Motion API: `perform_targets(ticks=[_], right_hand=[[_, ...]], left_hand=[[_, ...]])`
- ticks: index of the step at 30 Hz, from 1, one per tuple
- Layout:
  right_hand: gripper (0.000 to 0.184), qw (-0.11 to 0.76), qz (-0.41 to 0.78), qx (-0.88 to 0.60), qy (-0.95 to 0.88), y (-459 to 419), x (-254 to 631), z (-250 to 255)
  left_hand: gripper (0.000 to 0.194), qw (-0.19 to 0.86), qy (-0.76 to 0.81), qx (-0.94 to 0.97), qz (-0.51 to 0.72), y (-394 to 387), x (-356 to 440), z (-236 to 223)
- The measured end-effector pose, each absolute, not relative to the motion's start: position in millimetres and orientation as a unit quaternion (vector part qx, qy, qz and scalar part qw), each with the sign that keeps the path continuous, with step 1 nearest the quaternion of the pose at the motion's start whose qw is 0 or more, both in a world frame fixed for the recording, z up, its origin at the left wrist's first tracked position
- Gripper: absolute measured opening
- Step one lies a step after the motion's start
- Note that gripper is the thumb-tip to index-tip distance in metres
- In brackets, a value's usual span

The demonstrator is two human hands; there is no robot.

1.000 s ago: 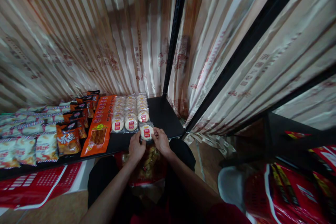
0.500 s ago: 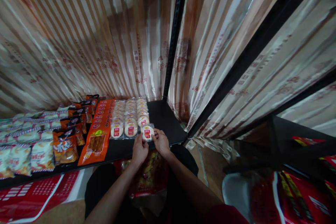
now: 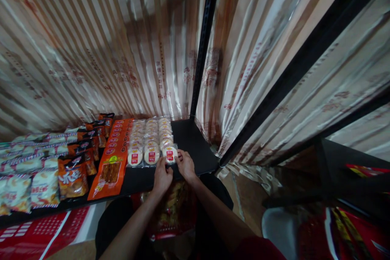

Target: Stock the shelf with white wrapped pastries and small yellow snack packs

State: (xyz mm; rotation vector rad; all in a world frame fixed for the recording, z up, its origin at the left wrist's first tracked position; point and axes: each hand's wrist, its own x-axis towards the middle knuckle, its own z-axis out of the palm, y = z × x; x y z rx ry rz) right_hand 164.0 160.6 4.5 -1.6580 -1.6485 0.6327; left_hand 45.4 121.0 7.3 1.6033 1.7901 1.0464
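1. the left hand (image 3: pixel 163 176) has its fingers at the near left edge of a round packet (image 3: pixel 170 156), thumb bent in close to its lower side.
2. the right hand (image 3: pixel 186 166) grasps the same packet by its right edge, so the two hands share a light hold; neither is clenched or released.
3. that packet is at the near end of the right-hand column of round wrapped packets (image 3: pixel 151 155), label up, about level with the front ones of the other two columns. whether its underside fully rests on the black shelf (image 3: pixel 195 142), i cannot tell.
4. the step in hand looks like lining the packet up at the front of its column, as i judge it.
5. from here, a good move calls for small fingertip nudges, then an even release on both sides, with no push into the packets behind. the slick wrapper could slide or ride over its neighbour.
6. left of the columns lies a flat orange pack (image 3: pixel 114 162), then orange snack bags (image 3: pixel 73 176) and pale snack bags (image 3: pixel 45 187).
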Motion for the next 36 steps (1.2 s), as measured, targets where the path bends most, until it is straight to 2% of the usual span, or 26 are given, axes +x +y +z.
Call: perform_targets(ticks=[16, 25, 36], right_hand=[[0.031, 0.346, 0.236, -0.646, -0.638, 177, 157, -3], [0.045, 0.384, 0.218, -0.626, -0.643, 170, 158, -10], [0.048, 0.344, 0.173, -0.636, -0.668, 167, 156, -10]], left_hand=[[0.05, 0.243, 0.69, 0.598, 0.326, 126, 47, 13], [0.049, 0.241, 0.68, 0.603, 0.34, 125, 48, 12], [0.047, 0.215, 0.68, 0.619, 0.329, 120, 49, 15]])
